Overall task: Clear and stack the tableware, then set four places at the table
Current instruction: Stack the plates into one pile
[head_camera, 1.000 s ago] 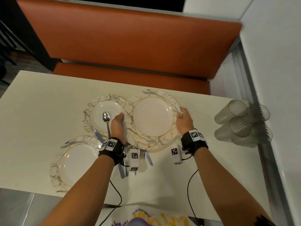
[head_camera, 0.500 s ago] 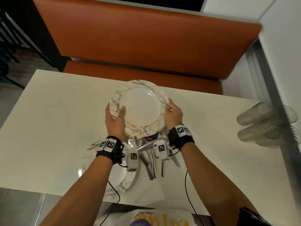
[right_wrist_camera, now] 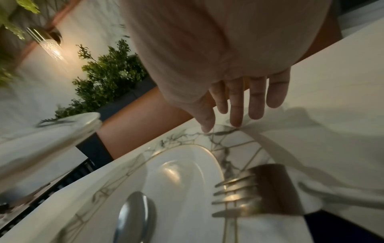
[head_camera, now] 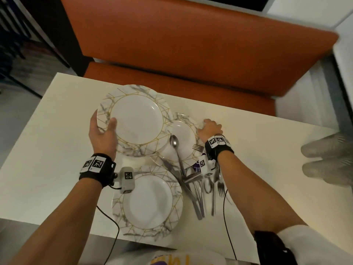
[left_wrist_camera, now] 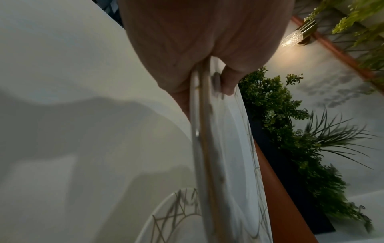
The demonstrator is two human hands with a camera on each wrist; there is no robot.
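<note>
My left hand (head_camera: pixel 104 127) grips the left rim of a large marble-and-gold plate (head_camera: pixel 136 119), thumb on top, and holds it just above the table. In the left wrist view that plate (left_wrist_camera: pixel 224 148) is edge-on with my thumb (left_wrist_camera: pixel 228 82) on its upper face. My right hand (head_camera: pixel 209 128) reaches with straight fingers (right_wrist_camera: pixel 235 113) to the far rim of a smaller plate (head_camera: pixel 184 134). A spoon (head_camera: pixel 174 145) and a fork (head_camera: pixel 197 148) lie on that plate. A third plate (head_camera: pixel 150 203) sits by the near edge.
A loose heap of cutlery (head_camera: pixel 198 190) lies right of the near plate. Clear ribbed glasses (head_camera: pixel 324 163) lie at the table's right end by the wall. An orange bench (head_camera: pixel 191 44) runs behind the white table (head_camera: pixel 57 150).
Both hands held the large plate up; now my right hand has let go and dropped to the smaller plate's rim. My left hand alone carries the large plate to the left.
</note>
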